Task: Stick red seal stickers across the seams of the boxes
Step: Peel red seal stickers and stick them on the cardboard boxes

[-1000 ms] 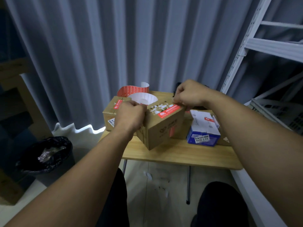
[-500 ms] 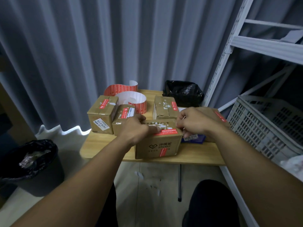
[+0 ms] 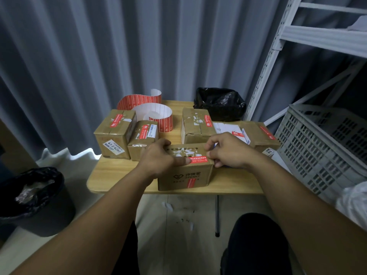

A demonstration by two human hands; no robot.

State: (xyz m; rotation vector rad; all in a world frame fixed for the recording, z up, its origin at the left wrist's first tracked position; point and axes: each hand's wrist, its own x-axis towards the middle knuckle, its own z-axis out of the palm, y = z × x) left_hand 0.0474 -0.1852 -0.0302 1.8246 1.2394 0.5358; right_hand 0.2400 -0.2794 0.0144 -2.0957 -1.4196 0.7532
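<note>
A brown cardboard box point(image 3: 184, 179) stands at the front edge of the small wooden table point(image 3: 119, 175). A red seal sticker point(image 3: 199, 159) lies along its top front edge, and a second red strip runs down its front face. My left hand point(image 3: 158, 157) holds the box's top left part, its thumb pressing the sticker's left end. My right hand point(image 3: 228, 151) pinches the sticker's right end at the box's top right corner, fingers curled. A roll of red stickers point(image 3: 158, 116) on white backing stands at the back of the table.
Other sealed boxes stand behind: two at the left point(image 3: 113, 132) point(image 3: 142, 139), one in the middle point(image 3: 195, 126), one at the right point(image 3: 260, 133). A black bag point(image 3: 220, 104) sits at the back. A lined bin point(image 3: 33, 195) stands left, a grey crate point(image 3: 321, 147) and white rack point(image 3: 278, 36) right.
The box was held tilted above the table with the sticker stretched over it; now it stands at the table's front edge with the sticker flat on top. My view has dropped towards the table.
</note>
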